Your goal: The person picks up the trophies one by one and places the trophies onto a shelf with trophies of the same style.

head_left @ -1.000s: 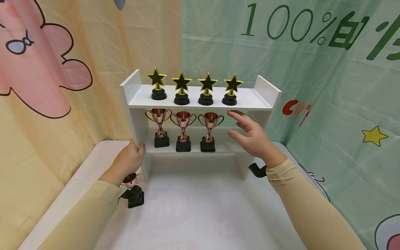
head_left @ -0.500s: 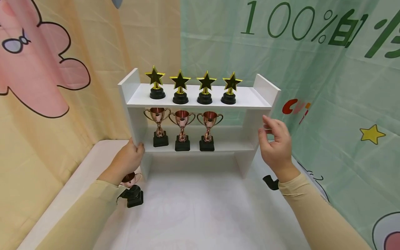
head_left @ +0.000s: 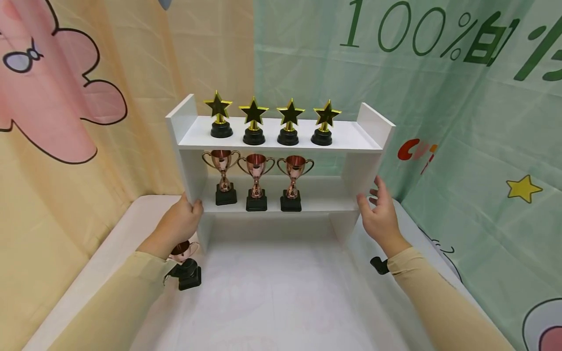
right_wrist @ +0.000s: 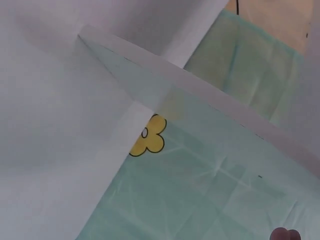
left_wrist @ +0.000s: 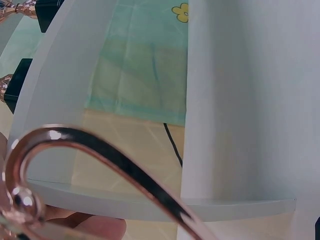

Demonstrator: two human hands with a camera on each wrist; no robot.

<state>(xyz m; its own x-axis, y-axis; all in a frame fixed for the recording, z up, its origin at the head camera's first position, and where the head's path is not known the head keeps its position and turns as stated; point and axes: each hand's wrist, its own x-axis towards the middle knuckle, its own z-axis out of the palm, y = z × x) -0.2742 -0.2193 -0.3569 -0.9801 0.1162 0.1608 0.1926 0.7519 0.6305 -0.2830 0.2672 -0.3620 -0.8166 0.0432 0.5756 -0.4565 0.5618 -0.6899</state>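
Note:
A white two-tier shelf unit (head_left: 281, 207) stands on the table. My left hand (head_left: 179, 225) holds its left side panel, thumb at the front edge; fingers (left_wrist: 100, 227) show outside that panel in the left wrist view. My right hand (head_left: 381, 217) is beside the right side panel, thumb close to its front edge, fingers spread; contact is unclear. On the middle shelf stand three rose-gold trophy cups (head_left: 256, 168) with black bases. Several gold star trophies (head_left: 289, 117) line the top shelf. Another trophy cup (head_left: 190, 279) is below my left wrist, partly hidden; its handle (left_wrist: 125, 162) looms in the left wrist view.
The white table (head_left: 272, 297) extends in front of the shelf and to both sides. Printed curtains, peach (head_left: 145, 97) on the left and green (head_left: 439, 107) on the right, enclose the back and sides. Black cameras (head_left: 379, 265) sit at my wrists.
My right hand has moved from beside the rightmost cup out to the right, then down next to the right side panel. My left hand stays at the left panel; the trophies have not moved.

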